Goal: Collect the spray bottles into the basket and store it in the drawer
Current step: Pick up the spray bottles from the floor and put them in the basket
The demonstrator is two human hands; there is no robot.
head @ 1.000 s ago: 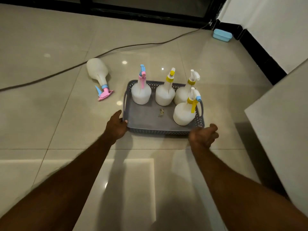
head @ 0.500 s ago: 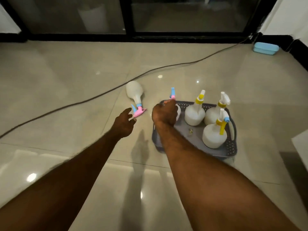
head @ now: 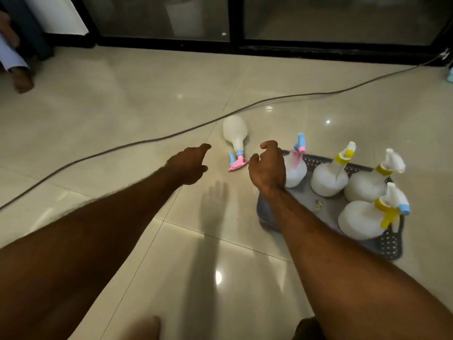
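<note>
A grey perforated basket (head: 389, 244) sits on the tiled floor at the right, holding several upright white spray bottles: one with a pink and blue head (head: 295, 168) and others with yellow collars (head: 329, 179). One white spray bottle (head: 235, 133) with a pink trigger lies on its side on the floor, left of the basket. My right hand (head: 268, 165) hovers just right of that bottle's trigger, fingers curled and apart, holding nothing. My left hand (head: 190, 164) is open to the left of the bottle, apart from it.
A dark cable (head: 137, 143) runs across the floor behind the lying bottle. Dark-framed glass doors (head: 232, 25) line the far wall. Another person's sleeve and foot (head: 20, 77) show at the far left. My knees are at the bottom edge.
Both hands left the basket's near rim and moved left toward the lying bottle. My view swung left, so the basket now sits at the right.
</note>
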